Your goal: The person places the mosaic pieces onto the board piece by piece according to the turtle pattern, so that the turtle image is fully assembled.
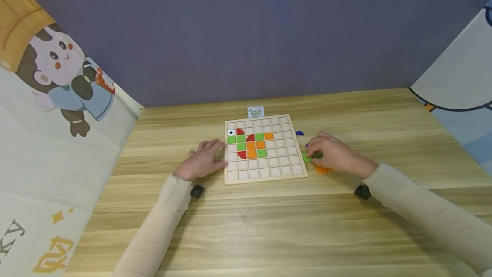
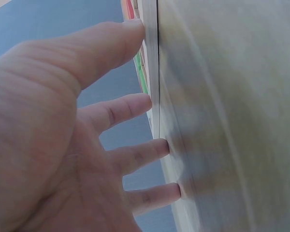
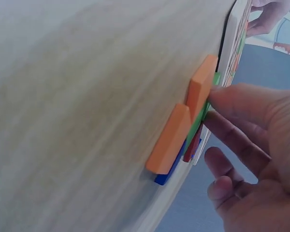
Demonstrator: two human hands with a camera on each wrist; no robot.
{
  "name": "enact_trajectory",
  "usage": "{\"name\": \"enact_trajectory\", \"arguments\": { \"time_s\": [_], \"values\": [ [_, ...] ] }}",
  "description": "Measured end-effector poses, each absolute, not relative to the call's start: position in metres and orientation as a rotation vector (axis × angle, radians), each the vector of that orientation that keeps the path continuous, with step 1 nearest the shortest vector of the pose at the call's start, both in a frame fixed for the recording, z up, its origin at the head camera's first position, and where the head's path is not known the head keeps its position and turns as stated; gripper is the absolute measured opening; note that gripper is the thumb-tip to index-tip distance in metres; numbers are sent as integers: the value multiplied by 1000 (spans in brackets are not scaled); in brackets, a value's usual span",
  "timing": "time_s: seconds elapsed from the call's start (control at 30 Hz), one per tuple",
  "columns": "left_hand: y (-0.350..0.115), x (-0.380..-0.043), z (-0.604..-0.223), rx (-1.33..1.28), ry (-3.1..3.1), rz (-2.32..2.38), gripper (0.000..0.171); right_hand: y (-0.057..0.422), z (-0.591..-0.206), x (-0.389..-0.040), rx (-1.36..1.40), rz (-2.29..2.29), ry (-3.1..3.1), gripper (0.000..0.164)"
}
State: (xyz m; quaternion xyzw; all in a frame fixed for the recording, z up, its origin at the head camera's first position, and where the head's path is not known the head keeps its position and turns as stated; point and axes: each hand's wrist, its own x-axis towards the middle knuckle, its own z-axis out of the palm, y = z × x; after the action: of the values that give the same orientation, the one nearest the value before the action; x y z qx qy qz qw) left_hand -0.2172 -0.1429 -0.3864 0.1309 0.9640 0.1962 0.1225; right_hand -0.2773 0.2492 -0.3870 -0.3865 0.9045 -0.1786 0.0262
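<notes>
A wooden grid board [image 1: 280, 170] lies on the table, with green, orange and red pieces and a round eye piece [image 1: 231, 132] set in its cells. My left hand [image 1: 201, 159] is at the board's left edge, thumb and index fingertip against its side. In the left wrist view the fingers [image 2: 135, 157] are spread and nearly straight. Beyond the board's right edge, my right hand [image 1: 331, 152] pinches a green piece [image 3: 195, 126] between thumb and index finger, among loose pieces. Two orange pieces [image 3: 170, 140] lie beside it in the right wrist view.
A small picture card [image 1: 255, 112] lies behind the board. Blue pieces [image 1: 299, 133] sit off its right edge, and a dark red piece [image 3: 193, 147] shows near the right fingers. A dark wall [image 1: 269, 37] rises behind the wooden table [image 1: 246, 225].
</notes>
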Motion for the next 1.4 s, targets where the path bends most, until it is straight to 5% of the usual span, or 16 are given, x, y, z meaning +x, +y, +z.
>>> {"name": "enact_trajectory", "arguments": {
  "time_s": [0.4, 0.93, 1.4],
  "values": [
    [-144, -215, -387, 388, 2812, 572, 60, 243, -373, -284, -1123, -657, 2783, 17],
    [-146, -216, -390, 379, 2810, 558, 60, 156, -373, -312, -1169, -696, 2621, 18],
    [-149, -217, -392, 390, 2807, 523, 61, 150, -376, -311, -1227, -620, 2564, 17]
  ]
}}
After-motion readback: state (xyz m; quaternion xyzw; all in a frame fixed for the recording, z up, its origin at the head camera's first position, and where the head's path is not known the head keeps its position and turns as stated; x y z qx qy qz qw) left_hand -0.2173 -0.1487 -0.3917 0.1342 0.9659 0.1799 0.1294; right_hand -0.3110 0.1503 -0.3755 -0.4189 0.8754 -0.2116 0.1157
